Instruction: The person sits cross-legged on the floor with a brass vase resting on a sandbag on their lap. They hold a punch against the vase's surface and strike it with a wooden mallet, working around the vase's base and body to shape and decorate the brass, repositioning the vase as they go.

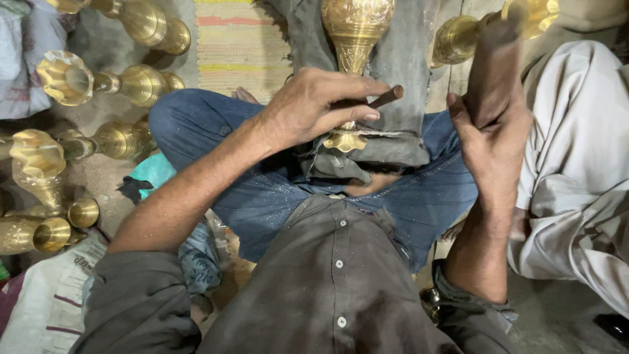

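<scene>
- Between the knees, far centre: brass vase point(354, 33) on grey cloth point(400, 78).
- Left hand point(314, 108) pinching thin brown tool point(385, 98) against vase.
- Right hand point(491, 141) gripping blurred dark object point(493, 72).

1. The vase point(354, 39) lies on a cloth point(393, 78) between the person's crossed legs point(262, 190), its narrow end toward the body.
2. The left hand point(314, 105) rests on this narrow end and holds a thin tool point(385, 98) across it.
3. The right hand point(491, 131) is to the right of the vase, raised, gripping a blurred tool point(491, 72).
4. More vases point(98, 82) lie on the floor point(105, 174) at the left.
5. A mat point(239, 42) lies behind the legs.
</scene>
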A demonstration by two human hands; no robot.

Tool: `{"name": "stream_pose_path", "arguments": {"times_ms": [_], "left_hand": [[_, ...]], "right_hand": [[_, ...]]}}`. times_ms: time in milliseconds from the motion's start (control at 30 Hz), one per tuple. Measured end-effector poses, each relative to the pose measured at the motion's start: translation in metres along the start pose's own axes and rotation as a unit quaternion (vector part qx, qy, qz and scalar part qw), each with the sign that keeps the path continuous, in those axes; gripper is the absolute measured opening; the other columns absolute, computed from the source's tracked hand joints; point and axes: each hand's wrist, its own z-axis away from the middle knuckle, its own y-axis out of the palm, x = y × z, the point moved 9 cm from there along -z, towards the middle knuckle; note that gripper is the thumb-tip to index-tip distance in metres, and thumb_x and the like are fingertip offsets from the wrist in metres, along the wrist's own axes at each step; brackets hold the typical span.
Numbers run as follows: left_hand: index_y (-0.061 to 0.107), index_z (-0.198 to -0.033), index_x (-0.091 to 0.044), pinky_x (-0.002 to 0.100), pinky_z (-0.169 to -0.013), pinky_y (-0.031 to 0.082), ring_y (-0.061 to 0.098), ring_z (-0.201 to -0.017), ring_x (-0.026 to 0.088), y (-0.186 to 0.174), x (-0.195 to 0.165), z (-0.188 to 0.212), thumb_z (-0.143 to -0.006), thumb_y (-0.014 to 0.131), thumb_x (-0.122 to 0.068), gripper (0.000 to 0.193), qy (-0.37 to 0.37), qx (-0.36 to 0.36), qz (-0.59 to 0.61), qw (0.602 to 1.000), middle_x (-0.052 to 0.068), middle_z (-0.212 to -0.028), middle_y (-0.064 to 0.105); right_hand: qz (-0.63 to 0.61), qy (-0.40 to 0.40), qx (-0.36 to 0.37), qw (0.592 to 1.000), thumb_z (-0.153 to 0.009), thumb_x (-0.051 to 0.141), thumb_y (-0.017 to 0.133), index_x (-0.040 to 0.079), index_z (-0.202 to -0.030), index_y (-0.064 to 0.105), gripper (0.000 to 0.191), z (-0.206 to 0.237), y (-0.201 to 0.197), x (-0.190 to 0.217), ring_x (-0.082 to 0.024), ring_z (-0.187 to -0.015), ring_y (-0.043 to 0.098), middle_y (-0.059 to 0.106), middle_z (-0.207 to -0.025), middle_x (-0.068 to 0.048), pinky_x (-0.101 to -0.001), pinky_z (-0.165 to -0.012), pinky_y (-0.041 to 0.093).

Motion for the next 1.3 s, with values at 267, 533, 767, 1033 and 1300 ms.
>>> {"name": "stream_pose_path", "arguments": {"times_ms": [267, 533, 767, 1033, 1300], "left_hand": [[0.07, -0.134, -0.01, 0.037, -0.085, 0.062, 0.077, -0.099, 0.024, -0.002, -0.004, -0.001, -0.102, 0.071, -0.032, 0.039, -0.008, -0.004, -0.005, 1.0, 0.009, -0.117, 0.077], [0.071, -0.13, -0.009, 0.038, -0.083, 0.062, 0.078, -0.097, 0.025, 0.001, -0.006, -0.011, -0.1, 0.073, -0.03, 0.036, 0.001, 0.001, 0.022, 1.0, 0.01, -0.116, 0.078], [0.072, -0.129, -0.008, 0.038, -0.085, 0.063, 0.078, -0.099, 0.024, 0.006, -0.003, -0.011, -0.1, 0.073, -0.029, 0.036, 0.005, 0.004, 0.024, 1.0, 0.01, -0.116, 0.078], [0.072, -0.128, -0.012, 0.037, -0.083, 0.064, 0.078, -0.097, 0.022, 0.007, 0.003, -0.007, -0.1, 0.073, -0.031, 0.035, 0.019, -0.006, 0.043, 0.999, 0.008, -0.115, 0.078], [0.073, -0.128, -0.014, 0.036, -0.083, 0.064, 0.078, -0.096, 0.021, 0.011, 0.003, -0.006, -0.1, 0.072, -0.031, 0.033, 0.011, -0.024, 0.036, 0.999, 0.005, -0.117, 0.078]], "right_hand": [[0.058, -0.006, -0.004, 0.998, -0.105, 0.006, 0.078, -0.003, -0.105, 0.049, 0.03, 0.0, -0.002, 0.008, -0.022, -0.08, 0.054, 0.06, -0.087, -0.014, -0.0322, -0.075, 0.048], [0.099, -0.105, -0.026, 0.989, -0.096, 0.0, 0.075, -0.004, -0.123, 0.056, 0.033, -0.004, -0.003, 0.048, -0.035, -0.097, 0.067, 0.068, -0.105, -0.02, -0.0429, -0.089, 0.053], [0.007, -0.016, -0.015, 1.0, -0.099, 0.0, 0.07, -0.002, -0.112, 0.057, 0.019, 0.004, -0.004, 0.024, -0.022, -0.091, 0.063, 0.066, -0.097, -0.011, -0.0328, -0.084, 0.052], [-0.012, 0.006, -0.02, 1.0, -0.105, 0.001, 0.072, -0.004, -0.112, 0.057, 0.017, 0.017, -0.009, -0.011, -0.01, -0.087, 0.059, 0.065, -0.096, -0.006, -0.0255, -0.082, 0.05], [0.024, -0.039, -0.071, 0.996, -0.104, 0.004, 0.078, -0.009, -0.134, 0.053, 0.041, 0.008, -0.017, 0.008, -0.015, -0.106, 0.061, 0.066, -0.114, -0.008, -0.0294, -0.099, 0.051]]}}
